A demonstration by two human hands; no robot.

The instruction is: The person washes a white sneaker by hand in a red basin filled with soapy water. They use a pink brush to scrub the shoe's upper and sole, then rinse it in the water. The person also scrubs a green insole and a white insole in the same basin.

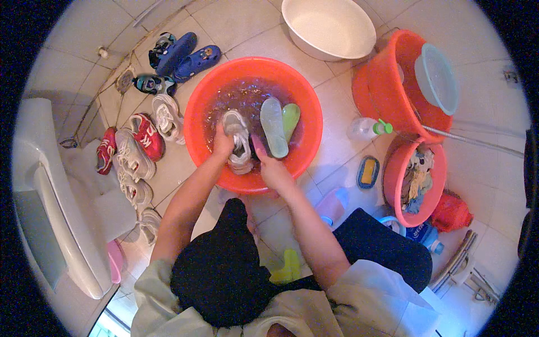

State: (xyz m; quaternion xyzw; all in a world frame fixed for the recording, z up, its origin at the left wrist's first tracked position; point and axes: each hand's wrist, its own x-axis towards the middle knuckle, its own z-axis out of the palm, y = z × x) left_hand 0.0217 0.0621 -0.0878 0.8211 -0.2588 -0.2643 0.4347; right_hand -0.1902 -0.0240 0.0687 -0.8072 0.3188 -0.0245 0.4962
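Note:
A red plastic basin (191, 105) of sudsy, dark water stands on the tiled floor before me. Over the water, my left hand (222, 141) grips a white lace-up sneaker (239, 143) by its left side. My right hand (269, 166) is at the sneaker's right side, closed on a pink-handled brush or similar tool (257, 145); its far end is hidden beside the shoe. To the right of the sneaker, a pale insole (273, 126) lies partly over a green insole (291, 120) in the basin.
Red sneakers (148, 137), white sneakers (134, 156) and blue clogs (197, 63) stand left. A cream basin (332, 29), large red tub (377, 88), spray bottle (366, 128), yellow soap in a dish (368, 172) and pink basin of cloths (391, 181) are at right.

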